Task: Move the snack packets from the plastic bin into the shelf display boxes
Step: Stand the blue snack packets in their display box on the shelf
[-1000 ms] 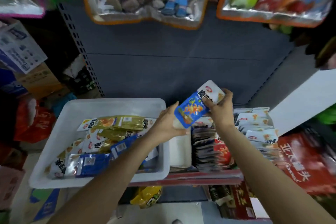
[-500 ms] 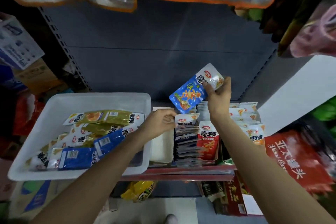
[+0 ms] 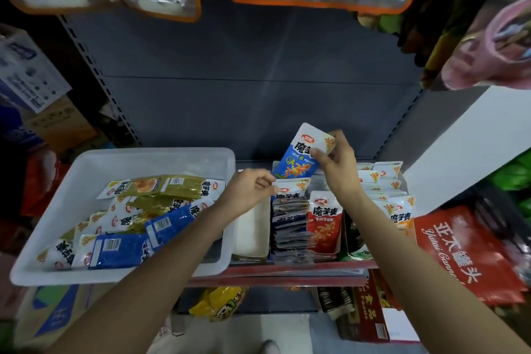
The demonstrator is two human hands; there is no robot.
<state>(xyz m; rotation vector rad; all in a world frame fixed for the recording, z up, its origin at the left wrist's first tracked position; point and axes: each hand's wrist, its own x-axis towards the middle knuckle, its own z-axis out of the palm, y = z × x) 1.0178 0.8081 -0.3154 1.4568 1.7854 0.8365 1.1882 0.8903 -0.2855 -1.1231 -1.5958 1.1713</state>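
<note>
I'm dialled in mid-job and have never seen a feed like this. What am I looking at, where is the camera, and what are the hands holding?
There is no robot here: these are a person's two bare hands, filmed by one wide-angle camera worn on the head, looking forward and down at a shop shelf. The right hand pinches a blue snack packet by its top, above the back of a display box of upright packets. The left hand pinches the top of a packet standing in that box. To the left sits the white plastic bin, holding gold and blue packets lying flat.
</note>
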